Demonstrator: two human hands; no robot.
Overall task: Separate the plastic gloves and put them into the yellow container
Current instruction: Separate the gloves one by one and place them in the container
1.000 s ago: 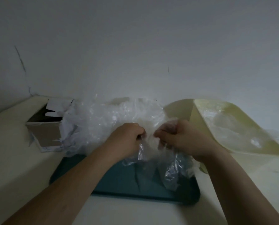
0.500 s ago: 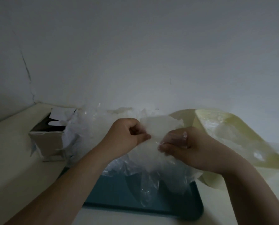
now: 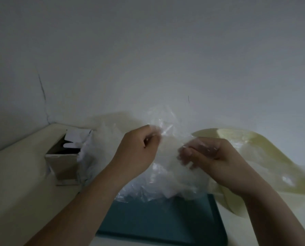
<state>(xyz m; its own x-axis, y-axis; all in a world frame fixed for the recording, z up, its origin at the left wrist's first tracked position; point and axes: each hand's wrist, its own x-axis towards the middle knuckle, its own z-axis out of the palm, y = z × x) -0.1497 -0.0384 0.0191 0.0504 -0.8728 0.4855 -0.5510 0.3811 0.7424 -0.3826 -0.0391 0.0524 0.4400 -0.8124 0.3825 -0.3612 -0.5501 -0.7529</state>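
Note:
A clump of thin clear plastic gloves (image 3: 167, 176) hangs above the teal tray (image 3: 158, 221), held up between both hands. My left hand (image 3: 139, 148) pinches a glove's upper edge with curled fingers. My right hand (image 3: 208, 155) grips film on the clump's right side, and plastic lies over its fingers. The yellow container (image 3: 265, 153) stands tilted at the right, just behind my right hand, with clear gloves inside it. Motion blurs the gloves, so single ones are hard to tell apart.
An open cardboard box (image 3: 64, 158) stands at the left on the cream table (image 3: 20, 189), with more clear plastic spilling beside it. A white wall closes the back. The teal tray's front edge lies near the table's front.
Both hands have risen and moved apart, lifting the glove clump higher off the tray and stretching the film between them. The view has tilted upward.

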